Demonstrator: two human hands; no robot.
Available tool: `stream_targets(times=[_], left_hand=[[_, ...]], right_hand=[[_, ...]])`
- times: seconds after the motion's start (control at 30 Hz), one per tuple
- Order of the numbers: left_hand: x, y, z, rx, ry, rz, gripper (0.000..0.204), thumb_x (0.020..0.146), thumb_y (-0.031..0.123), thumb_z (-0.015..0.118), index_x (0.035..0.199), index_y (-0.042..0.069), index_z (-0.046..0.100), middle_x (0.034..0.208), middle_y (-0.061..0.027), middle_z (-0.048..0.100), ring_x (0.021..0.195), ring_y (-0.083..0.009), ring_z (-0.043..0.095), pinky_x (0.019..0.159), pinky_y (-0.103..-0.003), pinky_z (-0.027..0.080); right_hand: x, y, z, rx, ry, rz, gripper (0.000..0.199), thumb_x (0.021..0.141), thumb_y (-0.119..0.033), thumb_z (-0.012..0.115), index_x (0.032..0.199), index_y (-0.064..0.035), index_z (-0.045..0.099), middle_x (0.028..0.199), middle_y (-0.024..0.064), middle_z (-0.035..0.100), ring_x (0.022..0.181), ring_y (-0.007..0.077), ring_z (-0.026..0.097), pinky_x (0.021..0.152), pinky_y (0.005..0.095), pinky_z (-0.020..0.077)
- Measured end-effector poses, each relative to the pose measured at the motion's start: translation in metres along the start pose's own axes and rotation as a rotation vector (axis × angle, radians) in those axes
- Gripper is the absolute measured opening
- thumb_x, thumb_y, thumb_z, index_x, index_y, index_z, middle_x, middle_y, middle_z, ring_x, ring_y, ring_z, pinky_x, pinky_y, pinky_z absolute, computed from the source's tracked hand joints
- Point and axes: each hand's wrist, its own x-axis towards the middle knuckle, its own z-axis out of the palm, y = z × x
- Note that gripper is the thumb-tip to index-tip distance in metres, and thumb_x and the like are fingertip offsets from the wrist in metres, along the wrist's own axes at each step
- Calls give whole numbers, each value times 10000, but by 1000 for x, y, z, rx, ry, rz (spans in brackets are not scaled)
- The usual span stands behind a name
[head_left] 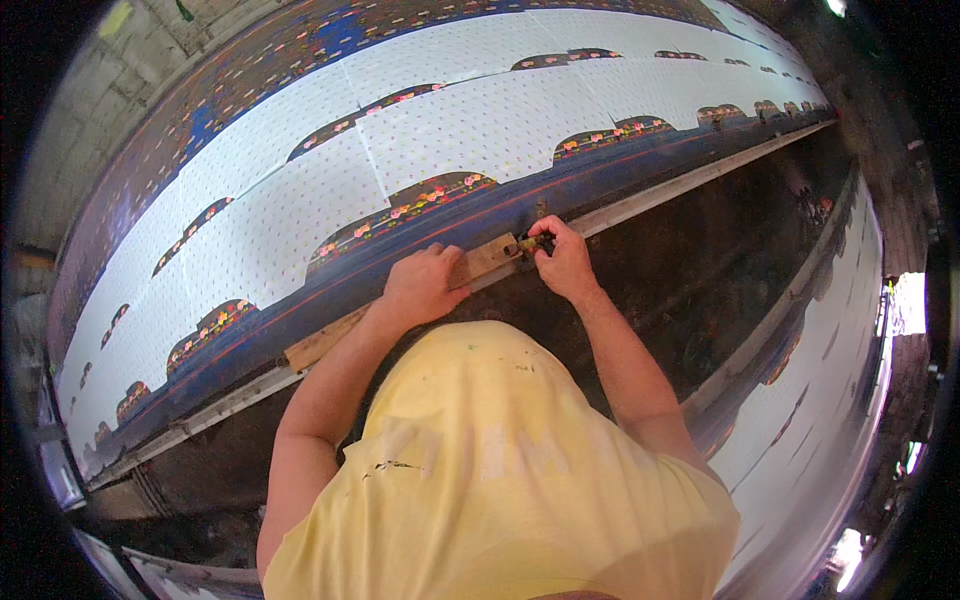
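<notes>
A wooden bar (487, 259) lies slantwise along the table's near edge, its middle hidden by my left hand and forearm. My left hand (425, 285) is closed over it, fingers curled on the far side. At the bar's right end sits a small brass-coloured metal fitting (527, 245), pinched between the thumb and fingers of my right hand (564, 262). Those fingers cover part of the fitting, so its exact kind cannot be made out. Beyond both hands, white cloth (450, 140) with small coloured dots and dark flower-patterned patches is spread over the long table.
A pale rail (690, 182) runs along the table's near edge. Dark blue padding with a reddish line (620, 160) borders the cloth. Another long table (830, 400) with white cloth stands at the right, across a dark gap. A concrete wall or floor (150, 60) shows at upper left.
</notes>
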Motion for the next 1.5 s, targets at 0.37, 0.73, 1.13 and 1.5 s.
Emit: stream_targets(times=[0.37, 0.73, 1.13, 1.5], left_hand=[[86, 66, 23, 38, 63, 317, 626, 930, 171, 814, 1500, 91, 568, 1339, -198, 692, 1245, -437, 709, 988, -546, 629], [87, 65, 25, 174, 53, 292, 516, 855, 53, 839, 1305, 65, 587, 1271, -196, 693, 1193, -439, 702, 995, -540, 600], [87, 62, 29, 79, 87, 293, 489, 836, 9, 807, 1282, 95, 629, 1221, -194, 704, 1168, -470, 697, 964, -584, 585], [95, 60, 30, -27, 59, 289, 404, 892, 39, 739, 1277, 92, 627, 1223, -226, 704, 1212, -488, 687, 1011, -584, 579]], right_hand=[[-49, 47, 25, 336, 307, -49, 249, 1008, -69, 797, 1224, -59, 674, 1074, 136, 745, 944, 258, 755, 841, 406, 599], [-80, 14, 43, -352, 237, -185, 316, 925, -218, 795, 1191, -127, 650, 851, 136, 775, 814, 402, 792, 689, 552, 610], [-86, -2, 46, -505, 202, -217, 173, 951, -208, 705, 1068, -107, 629, 832, 99, 738, 795, 344, 781, 708, 505, 611], [-94, 13, 67, -340, 523, -152, 128, 980, -187, 733, 1080, -109, 747, 870, 163, 743, 749, 427, 722, 640, 562, 531]])
